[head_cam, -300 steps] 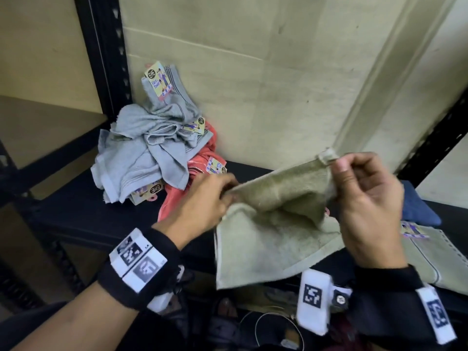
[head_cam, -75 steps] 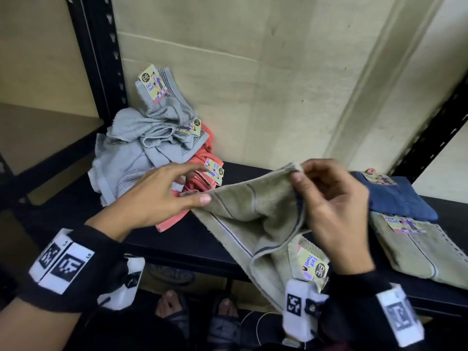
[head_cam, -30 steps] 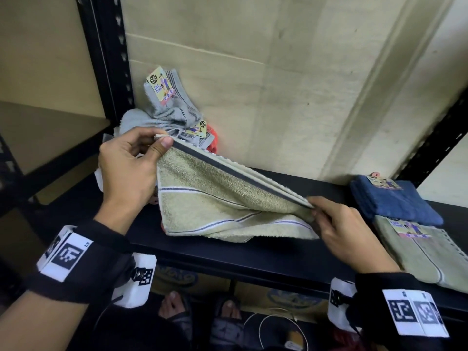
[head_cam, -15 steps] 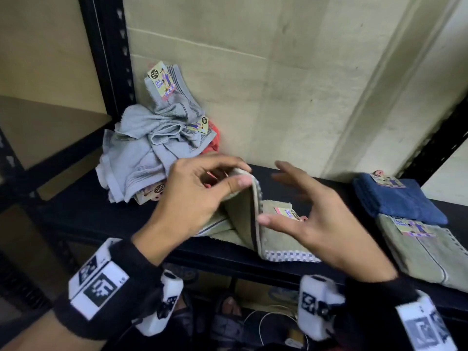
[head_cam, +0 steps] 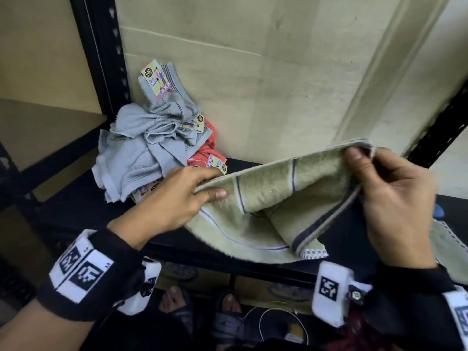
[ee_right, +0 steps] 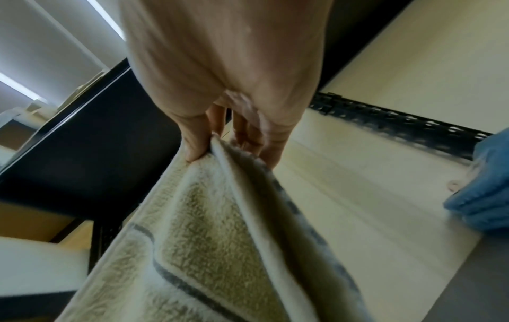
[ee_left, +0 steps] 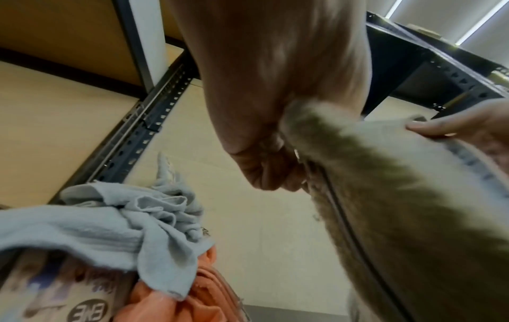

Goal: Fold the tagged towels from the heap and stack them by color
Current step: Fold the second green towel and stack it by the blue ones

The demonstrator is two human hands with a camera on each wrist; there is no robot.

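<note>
Corners matter most at this fold: the left hand pinches one end of the olive towel and the right hand pinches the other, holding it sagging above the shelf. Better to pull it taut, match the edges, then lower it flat beside the heap.

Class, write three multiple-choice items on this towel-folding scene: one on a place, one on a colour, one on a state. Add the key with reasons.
1. Where does the heap lie?
A. Shelf's left end
B. Floor
C. Shelf's right end

2. What colour is the towel being held?
A. Grey
B. Olive green
C. Orange

3. How is that towel held?
A. One hand only
B. Lying untouched
C. Both hands pinch it

Key: 1 A, the heap sits by the left upright; 2 B, olive green pile with dark stripes; 3 C, the left hand and right hand each pinch an end.
</note>
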